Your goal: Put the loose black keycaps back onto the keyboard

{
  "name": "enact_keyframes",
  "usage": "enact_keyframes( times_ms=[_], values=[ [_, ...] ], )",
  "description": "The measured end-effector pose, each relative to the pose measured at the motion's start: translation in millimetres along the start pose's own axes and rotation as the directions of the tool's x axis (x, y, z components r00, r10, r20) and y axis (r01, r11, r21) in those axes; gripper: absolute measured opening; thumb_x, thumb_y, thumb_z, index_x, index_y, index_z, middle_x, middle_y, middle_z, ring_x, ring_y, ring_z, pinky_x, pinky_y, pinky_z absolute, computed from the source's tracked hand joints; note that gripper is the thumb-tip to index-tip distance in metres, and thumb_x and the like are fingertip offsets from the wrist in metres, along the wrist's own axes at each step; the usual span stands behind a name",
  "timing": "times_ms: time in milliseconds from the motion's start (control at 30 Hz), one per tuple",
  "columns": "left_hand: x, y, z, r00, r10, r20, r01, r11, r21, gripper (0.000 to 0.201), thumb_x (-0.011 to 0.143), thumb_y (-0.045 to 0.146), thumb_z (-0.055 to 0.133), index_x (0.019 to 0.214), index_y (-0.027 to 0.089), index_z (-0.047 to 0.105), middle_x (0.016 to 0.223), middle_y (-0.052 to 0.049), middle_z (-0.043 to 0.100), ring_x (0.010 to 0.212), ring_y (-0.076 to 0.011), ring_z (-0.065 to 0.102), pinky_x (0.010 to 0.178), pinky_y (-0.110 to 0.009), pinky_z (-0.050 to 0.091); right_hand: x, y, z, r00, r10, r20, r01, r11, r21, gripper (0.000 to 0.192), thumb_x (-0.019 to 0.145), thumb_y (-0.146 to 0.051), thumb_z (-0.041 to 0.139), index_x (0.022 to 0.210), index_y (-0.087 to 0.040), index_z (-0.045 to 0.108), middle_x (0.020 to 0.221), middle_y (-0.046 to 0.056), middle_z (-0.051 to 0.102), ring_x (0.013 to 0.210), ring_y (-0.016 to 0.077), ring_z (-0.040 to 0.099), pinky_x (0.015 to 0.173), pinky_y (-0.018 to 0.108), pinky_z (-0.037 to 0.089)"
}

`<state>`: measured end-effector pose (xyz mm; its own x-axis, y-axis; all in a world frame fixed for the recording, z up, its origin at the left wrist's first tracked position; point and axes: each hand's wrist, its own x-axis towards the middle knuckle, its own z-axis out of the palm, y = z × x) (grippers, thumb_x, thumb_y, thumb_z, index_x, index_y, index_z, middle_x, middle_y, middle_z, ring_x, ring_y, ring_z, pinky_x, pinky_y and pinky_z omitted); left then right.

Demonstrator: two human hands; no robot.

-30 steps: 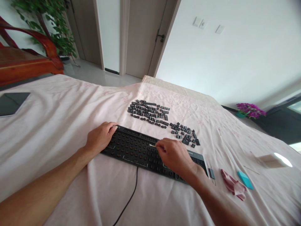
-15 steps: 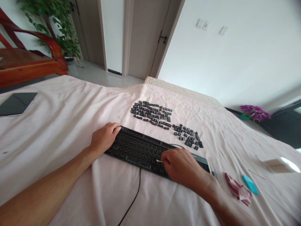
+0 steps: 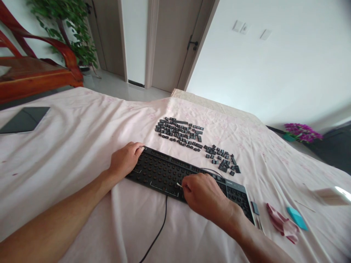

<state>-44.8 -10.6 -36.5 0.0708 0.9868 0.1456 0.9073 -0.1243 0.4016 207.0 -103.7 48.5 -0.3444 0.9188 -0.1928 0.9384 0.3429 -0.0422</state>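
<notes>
A black keyboard (image 3: 161, 171) with its keycaps off lies on the pink patterned cloth. My left hand (image 3: 126, 157) grips its far left corner, thumb on the top edge. My right hand (image 3: 203, 191) is closed on a cotton swab (image 3: 179, 185), whose white tip points left over the bare switches right of the middle. The rest of the swab is hidden in the fist. Beyond the keyboard lie loose black keycaps in two groups, a larger one (image 3: 178, 131) and a smaller one (image 3: 221, 157) to its right.
Right of the keyboard lie a small dark-handled tool (image 3: 255, 208), a pink cloth (image 3: 282, 223), a turquoise piece (image 3: 297, 218), a thin stick (image 3: 305, 206) and a pale container (image 3: 331, 195). A dark tablet-like slab (image 3: 25, 119) is at left. A cable (image 3: 159, 233) runs toward me.
My right hand has moved left along the keyboard with the cotton swab, uncovering more of the right-hand key block. My left hand keeps its hold; the view has shifted slightly.
</notes>
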Motion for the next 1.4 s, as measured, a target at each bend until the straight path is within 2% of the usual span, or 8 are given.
enact_keyframes(
  times_ms=[100, 233, 400, 733, 900, 1000, 1133, 1400],
  values=[
    [0, -1, 0.7, 1.000, 0.008, -0.007, -0.008, 1.000, 0.001, 0.034, 0.095, 0.040, 0.033, 0.113, 0.030, 0.061, 0.114, 0.000, 0.065, 0.099, -0.0187, 0.062, 0.078, -0.027, 0.044, -4, -4, -5, 1.000, -0.018, 0.025, 0.017, 0.999, 0.043, 0.021, 0.074, -0.014, 0.049, 0.062, -0.022, 0.064, 0.065, 0.002, 0.069, 0.064, 0.0174, 0.064, 0.054, 0.029, 0.025],
    [1, -1, 0.9, 1.000, 0.009, -0.003, -0.009, 1.000, -0.004, 0.034, 0.095, 0.039, 0.034, 0.113, 0.029, 0.061, 0.114, 0.000, 0.065, 0.100, -0.0190, 0.062, 0.078, -0.027, 0.044, 16, -3, -1, 0.994, 0.042, -0.098, -0.032, 0.994, 0.105, 0.025, 0.081, -0.016, 0.045, 0.074, -0.024, 0.067, 0.075, 0.001, 0.072, 0.072, 0.0169, 0.065, 0.058, 0.026, 0.029],
    [1, -1, 0.7, 1.000, 0.005, 0.007, -0.004, 1.000, -0.018, 0.034, 0.095, 0.038, 0.034, 0.114, 0.029, 0.061, 0.115, 0.000, 0.065, 0.102, -0.0182, 0.061, 0.081, -0.026, 0.044, 42, 0, 11, 0.981, 0.098, -0.168, -0.093, 0.995, 0.032, 0.024, 0.082, -0.016, 0.044, 0.074, -0.022, 0.066, 0.078, 0.003, 0.072, 0.073, 0.0182, 0.065, 0.057, 0.027, 0.028],
    [1, -3, 4.0, 0.999, 0.022, -0.029, -0.022, 1.000, 0.015, 0.032, 0.095, 0.038, 0.033, 0.111, 0.030, 0.060, 0.112, 0.001, 0.065, 0.098, -0.0178, 0.062, 0.077, -0.027, 0.043, 9, -15, -9, 0.998, -0.006, 0.061, 0.004, 1.000, 0.022, 0.023, 0.076, -0.015, 0.049, 0.068, -0.021, 0.069, 0.068, 0.004, 0.070, 0.067, 0.0179, 0.065, 0.057, 0.027, 0.029],
    [1, -3, 4.1, 0.999, 0.020, -0.029, -0.019, 1.000, 0.019, 0.032, 0.095, 0.039, 0.033, 0.111, 0.031, 0.060, 0.112, 0.002, 0.065, 0.098, -0.0176, 0.062, 0.078, -0.027, 0.043, 35, -11, -3, 0.991, 0.075, -0.113, -0.068, 0.995, 0.071, 0.028, 0.083, -0.018, 0.043, 0.081, -0.024, 0.071, 0.080, 0.002, 0.072, 0.076, 0.0177, 0.066, 0.060, 0.026, 0.031],
    [2, -3, 4.2, 1.000, 0.020, -0.021, -0.019, 1.000, 0.016, 0.032, 0.095, 0.039, 0.033, 0.111, 0.031, 0.060, 0.111, 0.002, 0.065, 0.099, -0.0178, 0.062, 0.077, -0.027, 0.043, 53, -9, 7, 0.980, 0.103, -0.172, -0.097, 0.994, 0.046, 0.028, 0.084, -0.019, 0.042, 0.079, -0.023, 0.070, 0.080, 0.003, 0.073, 0.076, 0.0191, 0.066, 0.059, 0.027, 0.030],
    [2, -3, 4.2, 1.000, 0.017, -0.025, -0.016, 1.000, 0.007, 0.031, 0.095, 0.038, 0.034, 0.111, 0.031, 0.060, 0.111, 0.001, 0.065, 0.098, -0.0175, 0.062, 0.081, -0.027, 0.043, 50, -13, 11, 0.988, 0.078, -0.133, -0.077, 0.997, 0.017, 0.028, 0.081, -0.019, 0.043, 0.076, -0.022, 0.071, 0.077, 0.005, 0.073, 0.072, 0.0195, 0.066, 0.058, 0.028, 0.029],
    [2, -3, 5.2, 0.999, 0.015, -0.030, -0.014, 1.000, 0.011, 0.031, 0.095, 0.037, 0.035, 0.111, 0.030, 0.061, 0.108, 0.000, 0.065, 0.097, -0.0176, 0.062, 0.080, -0.027, 0.043, 23, -23, -6, 0.999, -0.052, 0.014, 0.051, 0.997, 0.061, 0.024, 0.074, -0.015, 0.047, 0.067, -0.022, 0.069, 0.068, 0.003, 0.070, 0.066, 0.0176, 0.064, 0.055, 0.027, 0.028]
  ],
)
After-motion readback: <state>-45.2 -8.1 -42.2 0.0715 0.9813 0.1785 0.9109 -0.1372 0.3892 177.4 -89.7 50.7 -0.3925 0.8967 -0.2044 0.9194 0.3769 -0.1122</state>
